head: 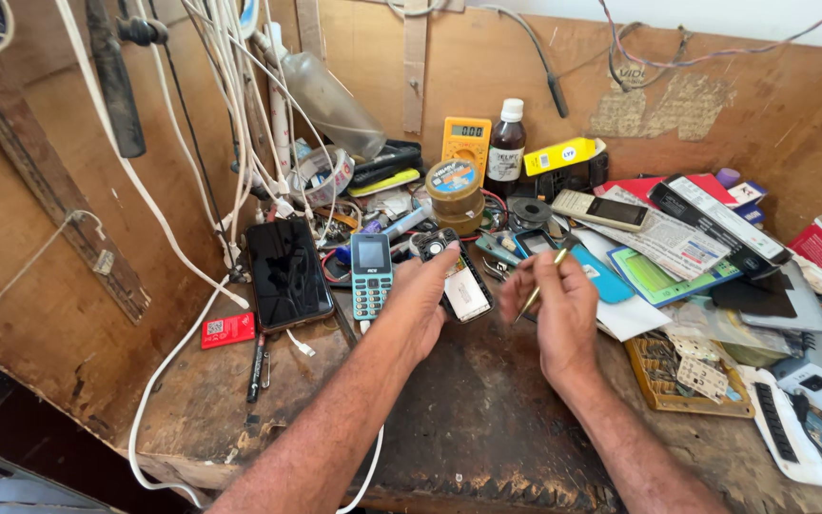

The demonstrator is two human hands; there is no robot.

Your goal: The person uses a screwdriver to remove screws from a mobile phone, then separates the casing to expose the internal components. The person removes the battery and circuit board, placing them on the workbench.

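Left hand (422,290) gripping opened phone (459,278) just above desk (468,419); right hand (556,303) pinching thin tool (542,283) beside it; best to brace wrists, keep tip light, phone level

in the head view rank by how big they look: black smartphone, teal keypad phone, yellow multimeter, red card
1. black smartphone
2. teal keypad phone
3. yellow multimeter, farther back, so unsure against the keypad phone
4. red card

Bright even daylight, soft shadows under forearms, glare on black phone screen (287,271), wide-angle bending at edges, sharp focus
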